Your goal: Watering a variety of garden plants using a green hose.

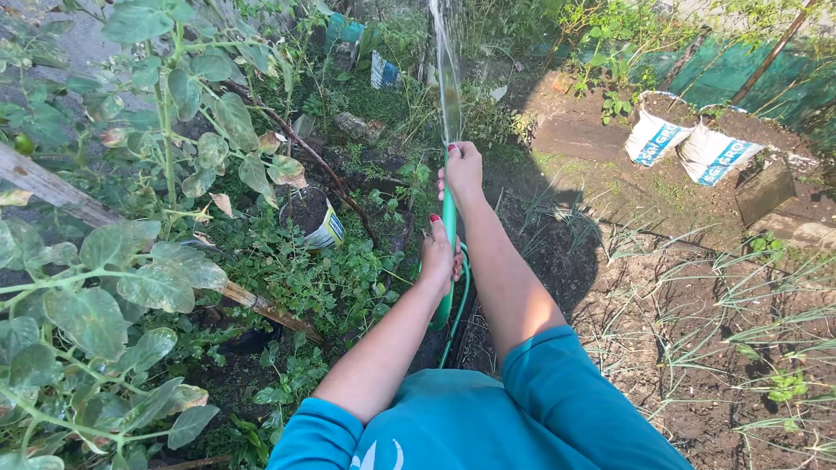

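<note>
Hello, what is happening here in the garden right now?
A person in a teal top is watering a garden. Both hands hold a green hose: the right hand grips its front end, and the left hand holds it just behind. A stream of water shoots forward over the plants. Leafy plants grow on the left, bare soil with thin shoots lies on the right, and two white sacks filled with soil sit farther back.

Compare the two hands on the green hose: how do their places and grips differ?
The right hand grips the green hose at its far end, where water sprays out; the left hand holds it lower, nearer the body. The right arm reaches further than the left. Both have red nails.
</note>
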